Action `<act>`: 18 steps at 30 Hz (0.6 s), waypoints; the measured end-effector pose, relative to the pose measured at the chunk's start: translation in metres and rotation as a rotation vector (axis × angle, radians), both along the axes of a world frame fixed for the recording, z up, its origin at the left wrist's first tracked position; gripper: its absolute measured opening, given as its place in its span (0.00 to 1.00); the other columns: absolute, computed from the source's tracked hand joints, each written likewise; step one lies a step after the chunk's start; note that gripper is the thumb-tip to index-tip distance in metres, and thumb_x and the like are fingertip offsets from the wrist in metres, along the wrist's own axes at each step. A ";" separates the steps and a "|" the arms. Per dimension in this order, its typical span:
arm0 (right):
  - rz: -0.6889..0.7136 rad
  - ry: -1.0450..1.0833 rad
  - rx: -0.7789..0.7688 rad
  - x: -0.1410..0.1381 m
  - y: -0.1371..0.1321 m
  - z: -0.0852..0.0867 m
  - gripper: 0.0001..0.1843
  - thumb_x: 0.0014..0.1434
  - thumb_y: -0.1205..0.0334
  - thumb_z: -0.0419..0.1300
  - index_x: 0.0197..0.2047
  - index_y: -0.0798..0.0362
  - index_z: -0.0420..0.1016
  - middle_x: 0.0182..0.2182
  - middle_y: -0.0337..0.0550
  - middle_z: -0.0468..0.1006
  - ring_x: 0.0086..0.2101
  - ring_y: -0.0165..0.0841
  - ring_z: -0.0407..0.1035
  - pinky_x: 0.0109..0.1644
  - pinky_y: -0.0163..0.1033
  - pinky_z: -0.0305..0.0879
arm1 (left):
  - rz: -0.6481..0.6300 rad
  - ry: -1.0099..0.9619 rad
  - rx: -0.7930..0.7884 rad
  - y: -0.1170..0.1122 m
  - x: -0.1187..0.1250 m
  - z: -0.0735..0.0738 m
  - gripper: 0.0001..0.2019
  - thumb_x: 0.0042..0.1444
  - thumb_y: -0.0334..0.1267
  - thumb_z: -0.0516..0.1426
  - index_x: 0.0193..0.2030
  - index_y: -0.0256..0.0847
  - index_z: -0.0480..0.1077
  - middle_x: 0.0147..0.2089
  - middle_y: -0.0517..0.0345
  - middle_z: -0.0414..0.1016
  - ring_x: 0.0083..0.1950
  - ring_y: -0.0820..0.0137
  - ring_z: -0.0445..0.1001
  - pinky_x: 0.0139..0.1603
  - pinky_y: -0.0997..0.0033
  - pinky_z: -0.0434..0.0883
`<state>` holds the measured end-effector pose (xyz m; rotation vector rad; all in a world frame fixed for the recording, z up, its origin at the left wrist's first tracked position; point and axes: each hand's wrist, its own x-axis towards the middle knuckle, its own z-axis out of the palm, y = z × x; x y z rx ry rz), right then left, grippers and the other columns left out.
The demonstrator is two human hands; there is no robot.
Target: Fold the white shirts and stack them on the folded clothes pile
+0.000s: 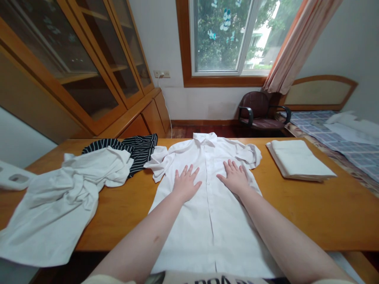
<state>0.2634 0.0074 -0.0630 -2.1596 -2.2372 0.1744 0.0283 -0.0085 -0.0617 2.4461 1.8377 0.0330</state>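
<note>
The white shirt (pixel 211 221), frame centre, is pressed flat by the spread left hand (pixel 186 183) and right hand (pixel 235 178). It is judged light and limp, best pinched at the shoulders.

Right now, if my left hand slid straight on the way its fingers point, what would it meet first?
Your left hand lies flat on the white button-front shirt, pointing away and slightly right. Going on, it would probably meet the shirt's folded collar first, though depth is unclear.
</note>
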 end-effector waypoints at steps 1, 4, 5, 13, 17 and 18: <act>0.001 -0.004 0.003 -0.001 -0.002 0.000 0.43 0.59 0.36 0.42 0.69 0.54 0.43 0.68 0.50 0.42 0.65 0.42 0.36 0.65 0.54 0.30 | -0.003 -0.002 0.001 -0.001 -0.001 0.000 0.31 0.60 0.57 0.43 0.69 0.54 0.45 0.72 0.55 0.41 0.71 0.56 0.39 0.64 0.38 0.38; 0.002 -0.009 0.003 -0.003 -0.007 -0.001 0.44 0.59 0.35 0.41 0.69 0.54 0.43 0.68 0.50 0.42 0.66 0.42 0.36 0.65 0.54 0.30 | -0.012 -0.011 -0.003 -0.004 -0.004 0.001 0.31 0.60 0.56 0.43 0.68 0.54 0.46 0.72 0.55 0.41 0.71 0.56 0.39 0.65 0.38 0.37; 0.001 -0.011 0.000 -0.003 -0.009 -0.001 0.44 0.59 0.35 0.41 0.69 0.54 0.43 0.68 0.50 0.42 0.66 0.42 0.35 0.65 0.54 0.30 | -0.014 -0.011 -0.008 -0.005 -0.004 0.001 0.31 0.60 0.56 0.43 0.69 0.54 0.46 0.72 0.55 0.41 0.71 0.55 0.39 0.65 0.38 0.37; -0.003 -0.004 -0.004 -0.007 -0.021 -0.001 0.43 0.60 0.36 0.41 0.69 0.56 0.42 0.68 0.52 0.41 0.66 0.43 0.35 0.65 0.54 0.30 | 0.031 0.005 -0.035 -0.025 0.000 0.004 0.31 0.60 0.54 0.43 0.69 0.54 0.44 0.72 0.56 0.40 0.71 0.53 0.37 0.64 0.35 0.37; -0.004 -0.011 -0.013 -0.008 -0.029 -0.002 0.43 0.60 0.37 0.41 0.69 0.56 0.42 0.68 0.53 0.41 0.66 0.44 0.34 0.65 0.54 0.29 | 0.006 0.001 -0.029 -0.035 -0.003 0.004 0.31 0.60 0.54 0.43 0.69 0.54 0.44 0.72 0.56 0.40 0.71 0.53 0.38 0.63 0.34 0.37; -0.002 -0.009 -0.009 -0.008 -0.031 -0.002 0.43 0.60 0.37 0.41 0.69 0.56 0.42 0.68 0.52 0.41 0.66 0.44 0.34 0.65 0.54 0.29 | 0.002 0.002 -0.032 -0.037 -0.004 0.004 0.31 0.60 0.54 0.43 0.69 0.53 0.44 0.72 0.56 0.40 0.71 0.53 0.38 0.63 0.34 0.37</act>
